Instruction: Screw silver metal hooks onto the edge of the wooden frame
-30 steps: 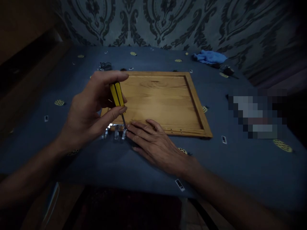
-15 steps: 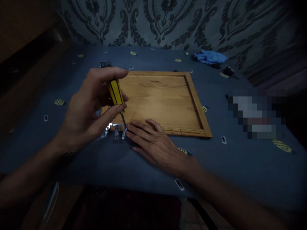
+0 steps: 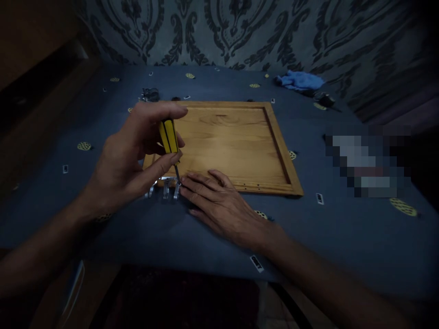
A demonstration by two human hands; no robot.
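Note:
A yellow-and-black screwdriver (image 3: pixel 169 137) is held in the fingers of my left hand (image 3: pixel 126 160), its shaft pointing down. The tip meets a shiny metal bracket (image 3: pixel 166 185) with curved arms at the near left edge of a framed wooden panel (image 3: pixel 236 137). My right hand (image 3: pixel 219 205) lies flat with fingers extended across the panel's near edge, its fingertips close to the screwdriver tip. Several small dark holes show in the near rail to the right of that hand. Whether a screw sits under the tip is too small to tell.
The panel rests on a table with a dark blue patterned cloth (image 3: pixel 343 246). Dark metal pieces (image 3: pixel 150 94) lie behind its left corner. A blue cloth (image 3: pixel 300 81) and a dark object (image 3: pixel 324 99) are at the back right. A blurred-out item (image 3: pixel 363 160) sits at the right.
The screwdriver handle has turned a little and stands slightly more upright. My left hand has shifted slightly down and right; my right hand stays in place.

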